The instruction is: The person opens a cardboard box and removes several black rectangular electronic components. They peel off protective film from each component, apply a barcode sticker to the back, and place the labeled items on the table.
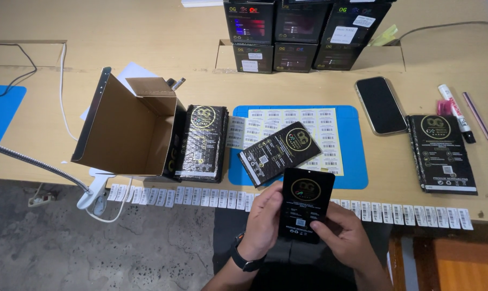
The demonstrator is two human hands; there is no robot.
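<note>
From the head view, both hands grip one flat black package (pixel 307 203) with a gold round emblem, held upright just below the near edge of the blue mat (pixel 357 156), out past the counter (pixel 39 140) edge. The left hand (pixel 264 221) closes around its left side, wrist in a dark watch; the right hand (pixel 345 234) wraps the lower right corner, thumb pressed on the front near a small white label.

The film looks glossy and slick, so a loose pinch could probably let it slide and drop to the floor, since nothing lies under it. A thumb dragged across the label might lift or skew it.

On the mat lie a like black package (pixel 280 152), tilted, and a white sheet of barcode stickers (pixel 308 126). Left of the mat stands a stack of black packages (pixel 203 141) against an open brown cardboard box (pixel 128 126), matte and stiff. Right of the mat rest a smartphone (pixel 381 104), smooth and dark, and another flat black pack (pixel 443 153). Sticker strips (pixel 163 195) hang along the counter edge below the mat.
</note>
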